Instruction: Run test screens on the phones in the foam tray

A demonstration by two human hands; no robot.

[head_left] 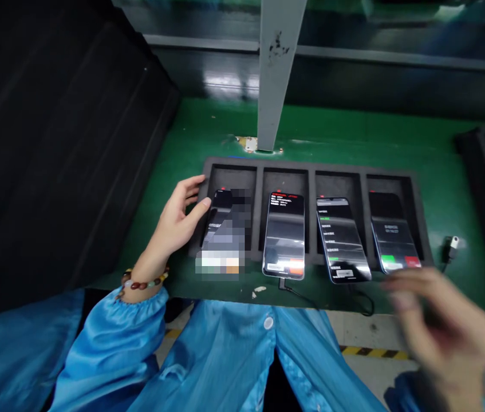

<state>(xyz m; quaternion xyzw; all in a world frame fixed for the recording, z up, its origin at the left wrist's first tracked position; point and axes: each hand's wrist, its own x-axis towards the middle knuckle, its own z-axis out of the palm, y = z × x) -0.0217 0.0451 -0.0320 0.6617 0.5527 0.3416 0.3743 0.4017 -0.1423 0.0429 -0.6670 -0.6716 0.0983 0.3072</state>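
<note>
A black foam tray holds several smartphones in a row of compartments. My left hand rests at its left edge, thumb apart from the fingers, beside the leftmost phone, whose screen is partly blurred out. Beside it lies a phone with red and white text, a black cable plugged into its lower end. The third phone shows a list. At the right, a phone with green and red buttons is lit. My right hand, smeared by motion, hovers just below that phone; its fingers look bent, and any contents are unclear.
A green bench carries the tray. A grey metal post rises behind it. To the left stands a large black panel. A cable connector lies at the right, near a black rack.
</note>
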